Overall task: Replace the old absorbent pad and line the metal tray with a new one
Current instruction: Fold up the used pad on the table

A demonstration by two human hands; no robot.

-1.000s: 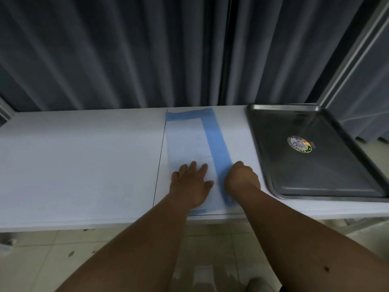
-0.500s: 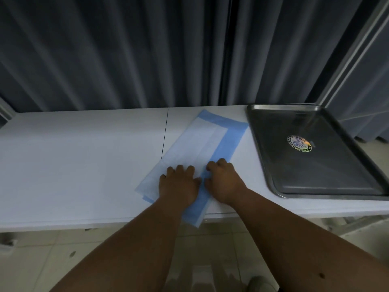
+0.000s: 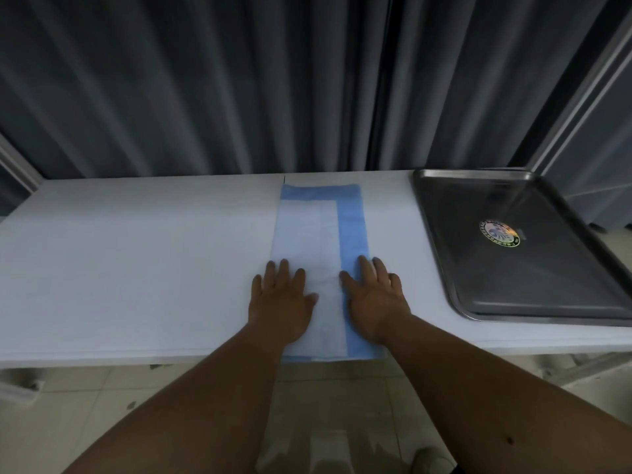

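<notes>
A folded absorbent pad (image 3: 318, 230), white with a blue border, lies lengthwise on the white table (image 3: 136, 261), running from the back edge to the front edge. My left hand (image 3: 282, 299) presses flat on its white near-left part. My right hand (image 3: 374, 295) lies flat on its blue strip at the right. Both hands have fingers spread and hold nothing. The metal tray (image 3: 441, 241) sits to the right of the pad, bare inside apart from a round sticker (image 3: 499, 233).
Dark grey curtains (image 3: 205, 83) hang right behind the table. The tray's right end runs out of frame. Tiled floor (image 3: 102, 391) shows below the table's front edge. A seam in the tabletop starts at the pad's back left corner.
The pad was skewed diagonally half a second ago; it now lies straight, front to back. Both hands went from bunched together to flat and apart on it.
</notes>
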